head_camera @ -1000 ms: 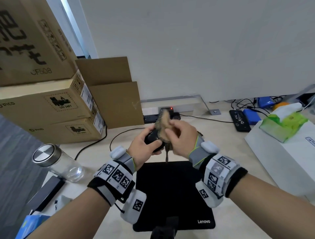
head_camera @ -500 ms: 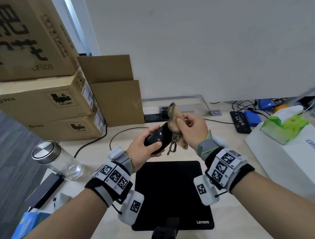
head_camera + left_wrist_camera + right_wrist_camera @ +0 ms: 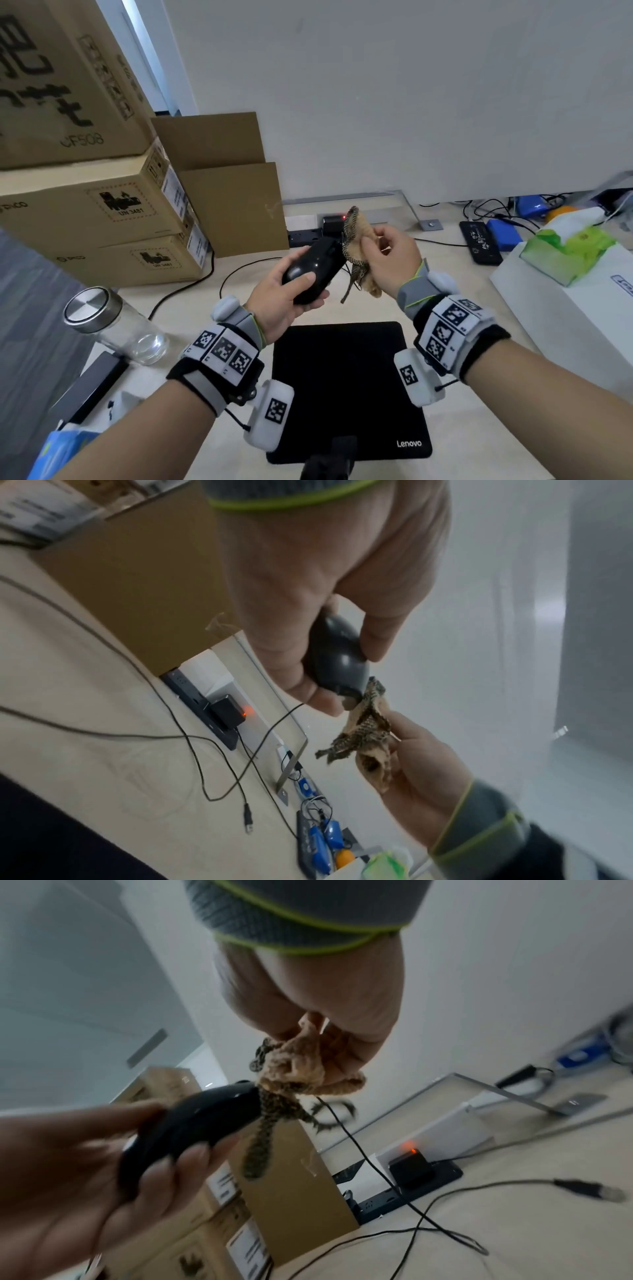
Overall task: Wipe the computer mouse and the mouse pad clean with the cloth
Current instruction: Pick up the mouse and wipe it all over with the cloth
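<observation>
My left hand [image 3: 291, 291] grips the glossy black computer mouse [image 3: 313, 269] in the air above the desk, thumb on top and fingers underneath. The mouse [image 3: 337, 656] tilts up to the right. My right hand [image 3: 383, 260] holds a bunched tan cloth [image 3: 358, 240] with a dark patterned edge, which touches the mouse's front end [image 3: 219, 1115]. A strip of the cloth [image 3: 260, 1145] hangs down. The black Lenovo mouse pad [image 3: 346, 390] lies flat on the desk below both hands, bare.
Stacked cardboard boxes [image 3: 102, 212] fill the left side. A glass jar with a metal lid [image 3: 113, 322] stands at the left front. A power strip [image 3: 308, 234] and cables lie by the wall. A white box with green tissues [image 3: 568, 257] sits on the right.
The cloth has slid from over the mouse's top to its front end, baring the mouse's back. Both hands have shifted a little to the right.
</observation>
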`<state>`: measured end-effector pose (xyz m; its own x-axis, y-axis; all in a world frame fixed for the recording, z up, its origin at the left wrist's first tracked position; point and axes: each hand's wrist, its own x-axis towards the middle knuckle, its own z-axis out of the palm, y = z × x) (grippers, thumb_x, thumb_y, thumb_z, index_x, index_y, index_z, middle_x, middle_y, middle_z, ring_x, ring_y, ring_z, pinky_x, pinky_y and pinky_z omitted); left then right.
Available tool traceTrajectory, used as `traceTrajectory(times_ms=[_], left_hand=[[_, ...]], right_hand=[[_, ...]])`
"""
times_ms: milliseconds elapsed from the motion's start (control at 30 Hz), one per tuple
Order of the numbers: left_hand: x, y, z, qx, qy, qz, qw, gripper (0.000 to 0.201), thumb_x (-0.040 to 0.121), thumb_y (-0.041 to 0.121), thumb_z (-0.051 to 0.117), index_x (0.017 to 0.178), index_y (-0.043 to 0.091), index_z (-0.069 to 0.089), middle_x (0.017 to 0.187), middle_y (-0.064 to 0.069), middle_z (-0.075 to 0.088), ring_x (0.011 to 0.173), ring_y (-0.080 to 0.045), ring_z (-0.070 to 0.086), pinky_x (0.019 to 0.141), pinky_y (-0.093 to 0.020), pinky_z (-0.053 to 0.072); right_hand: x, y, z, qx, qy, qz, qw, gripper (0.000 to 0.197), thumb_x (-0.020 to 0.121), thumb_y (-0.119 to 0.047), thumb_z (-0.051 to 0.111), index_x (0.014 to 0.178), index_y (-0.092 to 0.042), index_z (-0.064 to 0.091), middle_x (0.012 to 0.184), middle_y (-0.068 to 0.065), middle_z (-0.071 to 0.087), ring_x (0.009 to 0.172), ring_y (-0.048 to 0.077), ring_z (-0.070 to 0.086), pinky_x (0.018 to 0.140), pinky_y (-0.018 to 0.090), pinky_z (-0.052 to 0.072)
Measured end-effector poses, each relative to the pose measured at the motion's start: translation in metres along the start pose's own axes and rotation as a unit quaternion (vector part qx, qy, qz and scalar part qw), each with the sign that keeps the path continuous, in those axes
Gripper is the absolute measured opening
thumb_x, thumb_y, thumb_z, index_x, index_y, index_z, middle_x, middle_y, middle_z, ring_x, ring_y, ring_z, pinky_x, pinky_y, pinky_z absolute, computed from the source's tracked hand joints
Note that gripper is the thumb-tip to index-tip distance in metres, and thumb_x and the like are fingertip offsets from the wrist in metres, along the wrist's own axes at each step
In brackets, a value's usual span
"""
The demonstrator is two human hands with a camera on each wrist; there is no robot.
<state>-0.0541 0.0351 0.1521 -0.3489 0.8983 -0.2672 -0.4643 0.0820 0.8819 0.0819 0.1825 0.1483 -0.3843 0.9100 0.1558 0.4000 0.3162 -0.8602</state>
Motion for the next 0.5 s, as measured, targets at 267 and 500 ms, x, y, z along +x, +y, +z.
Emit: traceTrajectory(times_ms=[267,500], left_hand=[[0.003,0.003,0.002,-0.050,0.026,-0.012,0.998,0.042,0.095,0.002,0.049,0.133,0.019,0.051,0.111,-0.024,0.061,0.081,-0.030,0.063,0.065,-0.032,0.057],[0.004,0.004,0.008,-0.042,0.021,0.007,0.999,0.045,0.094,0.001,0.051,0.134,0.020,0.050,0.104,-0.021,0.064,0.072,-0.031,0.063,0.063,-0.033,0.054]], right_hand=[[-0.030,-0.016,0.016,-0.033,-0.056,-0.119,0.991,0.023,0.084,-0.024,0.065,0.107,-0.022,0.065,0.086,-0.009,0.064,0.076,0.008,0.056,0.070,0.016,0.038],[-0.036,-0.019,0.013,-0.012,-0.030,-0.121,0.992,0.021,0.084,-0.025,0.065,0.105,-0.023,0.063,0.080,-0.012,0.062,0.069,0.003,0.052,0.065,0.014,0.040]])
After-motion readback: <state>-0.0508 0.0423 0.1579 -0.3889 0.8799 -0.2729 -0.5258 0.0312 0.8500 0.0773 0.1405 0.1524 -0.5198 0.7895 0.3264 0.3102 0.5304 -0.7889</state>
